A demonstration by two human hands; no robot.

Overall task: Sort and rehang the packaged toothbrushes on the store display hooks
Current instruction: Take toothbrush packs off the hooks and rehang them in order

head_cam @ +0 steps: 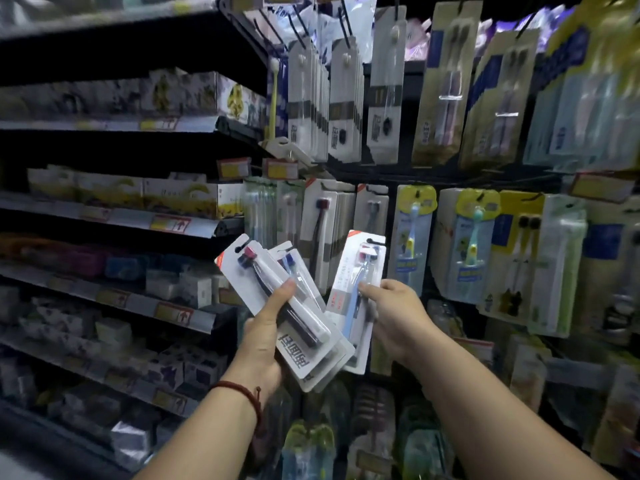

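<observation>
While L hand grips stack, R pinches pkg.

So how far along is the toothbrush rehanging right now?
Done: white-card toothbrush packs hang in rows on black wire hooks. In hand: the left hand grips a fanned stack of white-card packs; the right hand pinches a pack with a light blue toothbrush. Left: every held pack needs a hook.
</observation>
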